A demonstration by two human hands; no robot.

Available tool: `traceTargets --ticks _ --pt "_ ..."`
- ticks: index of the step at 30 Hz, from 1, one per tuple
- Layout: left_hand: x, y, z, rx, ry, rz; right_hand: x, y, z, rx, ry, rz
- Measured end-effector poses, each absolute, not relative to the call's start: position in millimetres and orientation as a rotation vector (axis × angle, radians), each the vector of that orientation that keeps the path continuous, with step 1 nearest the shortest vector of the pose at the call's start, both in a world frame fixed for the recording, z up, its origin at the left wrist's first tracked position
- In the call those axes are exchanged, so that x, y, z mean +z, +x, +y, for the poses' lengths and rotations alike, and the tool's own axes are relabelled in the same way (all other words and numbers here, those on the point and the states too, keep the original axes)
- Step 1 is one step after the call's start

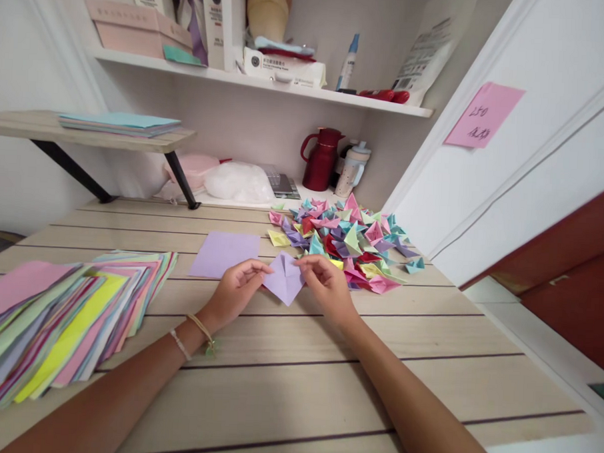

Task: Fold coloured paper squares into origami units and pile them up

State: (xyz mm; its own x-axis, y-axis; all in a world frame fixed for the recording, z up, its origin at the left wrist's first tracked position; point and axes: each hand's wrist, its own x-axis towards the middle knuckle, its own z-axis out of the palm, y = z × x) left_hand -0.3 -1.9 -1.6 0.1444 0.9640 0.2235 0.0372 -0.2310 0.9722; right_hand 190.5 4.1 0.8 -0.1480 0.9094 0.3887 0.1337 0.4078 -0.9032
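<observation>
A purple origami paper, folded into a diamond with creased flaps at its top, is held between my two hands just above the table. My left hand pinches its left corner between thumb and fingers. On the opposite corner, my right hand has thumb and fingertips closed. Beside my left hand lies a flat purple sheet. Just beyond my right hand spreads a heap of small folded paper boats in many colours.
A fanned stack of coloured paper lies at the left. Behind it stands a small raised shelf on black legs, bearing more paper. A red jug, a tumbler and a white plastic bag line the back.
</observation>
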Motion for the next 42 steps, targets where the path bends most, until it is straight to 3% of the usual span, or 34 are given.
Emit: traceTargets --ticks 12,22,42 --pt "-11 -5 2 1.266 1.724 1.192 7 192 -1 0.556 -1.025 -1.877" --pt "-3 0 -1 1.133 1.435 1.0 12 186 -6 0.739 -0.946 -1.992" --pt "-3 -2 2 1.126 1.469 0.972 13 186 -7 1.212 -0.946 -1.769"
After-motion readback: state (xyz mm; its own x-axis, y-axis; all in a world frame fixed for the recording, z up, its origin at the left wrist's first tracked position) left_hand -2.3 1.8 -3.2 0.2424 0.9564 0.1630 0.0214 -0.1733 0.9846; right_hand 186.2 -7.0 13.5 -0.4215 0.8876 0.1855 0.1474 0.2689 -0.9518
